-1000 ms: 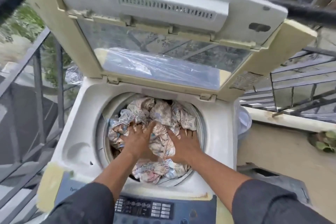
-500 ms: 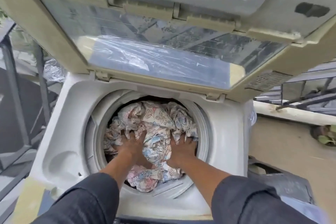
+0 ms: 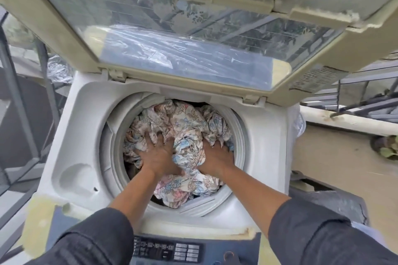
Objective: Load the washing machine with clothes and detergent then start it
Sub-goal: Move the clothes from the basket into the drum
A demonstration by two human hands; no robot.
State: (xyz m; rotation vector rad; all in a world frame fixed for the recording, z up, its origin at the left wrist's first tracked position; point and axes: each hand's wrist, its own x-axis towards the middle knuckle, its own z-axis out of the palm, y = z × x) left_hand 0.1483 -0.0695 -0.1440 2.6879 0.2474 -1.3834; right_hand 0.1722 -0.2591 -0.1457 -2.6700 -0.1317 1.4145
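Hands: left hand [image 3: 158, 153] and right hand [image 3: 216, 156] both press down on the floral cloth, fingers spread and partly sunk in its folds — neither visibly clutching it.
Washing machine [image 3: 84, 135]: lid [image 3: 187, 54] propped open.
Drum [image 3: 237, 127]: nearly full.
Floral cloth [image 3: 183, 127]: bunched inside the drum.
Control panel [image 3: 168, 250]: untouched.
Progress: clothes in — detergent, lid, start seemingly remain.

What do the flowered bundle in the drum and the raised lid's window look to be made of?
Flowered bundle: soft woven cloth, matte, judging by its crumpled folds and how it dents under the left hand and right hand. Lid window: clear glossy panel, glass or plastic, showing reflections.
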